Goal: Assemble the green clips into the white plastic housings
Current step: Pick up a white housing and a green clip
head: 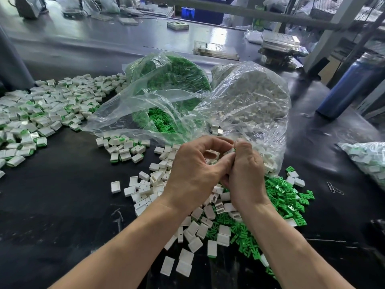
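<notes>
While loose green clips (281, 197) and empty white housings (145, 184) lie heaped just below the fingers for quick reach, the left hand (193, 170) and right hand (245, 174) meet fingertip to fingertip. Both pinch one small white housing (230, 151), apparently seating a clip.

Glossy clear plastic bags (158, 97); matt black tabletop (62, 205).
</notes>
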Demonstrator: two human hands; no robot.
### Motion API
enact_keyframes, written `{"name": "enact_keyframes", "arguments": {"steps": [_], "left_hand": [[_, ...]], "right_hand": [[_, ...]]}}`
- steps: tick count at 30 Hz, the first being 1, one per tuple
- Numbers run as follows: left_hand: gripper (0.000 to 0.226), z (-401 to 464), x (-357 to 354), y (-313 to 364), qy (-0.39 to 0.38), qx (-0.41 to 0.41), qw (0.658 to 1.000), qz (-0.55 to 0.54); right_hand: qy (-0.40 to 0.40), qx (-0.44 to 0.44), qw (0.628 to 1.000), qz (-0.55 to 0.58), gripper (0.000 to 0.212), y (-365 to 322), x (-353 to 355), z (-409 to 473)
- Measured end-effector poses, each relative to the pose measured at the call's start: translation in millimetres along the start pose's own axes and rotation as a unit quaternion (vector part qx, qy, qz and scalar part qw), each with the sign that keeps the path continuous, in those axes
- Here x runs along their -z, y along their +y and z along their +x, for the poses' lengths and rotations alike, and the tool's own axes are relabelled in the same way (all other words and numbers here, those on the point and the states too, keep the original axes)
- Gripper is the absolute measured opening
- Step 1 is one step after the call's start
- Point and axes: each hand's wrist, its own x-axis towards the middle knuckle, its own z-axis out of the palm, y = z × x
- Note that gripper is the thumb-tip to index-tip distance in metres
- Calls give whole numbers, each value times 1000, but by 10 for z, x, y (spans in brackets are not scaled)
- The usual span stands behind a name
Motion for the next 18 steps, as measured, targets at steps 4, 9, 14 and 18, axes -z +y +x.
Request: {"name": "enact_keyframes", "arguments": {"steps": [4,9,14,18], "left_hand": [[7,-2,5,-7,-3,-4,1000,-7],[8,10,13,9,-9,-6,1000,-6],[11,53,106,-16,-9,-9,999,39],[12,108,292,-77,20,-16,996,81]], "right_hand": [[-13,4,1000,14,59,-8,4,-11],[-9,31,999,6,57,-10,-8,-20],[-33,40,992,-113,65,14,152,36],[-39,65,969,-237,52,-6,392,150]]}}
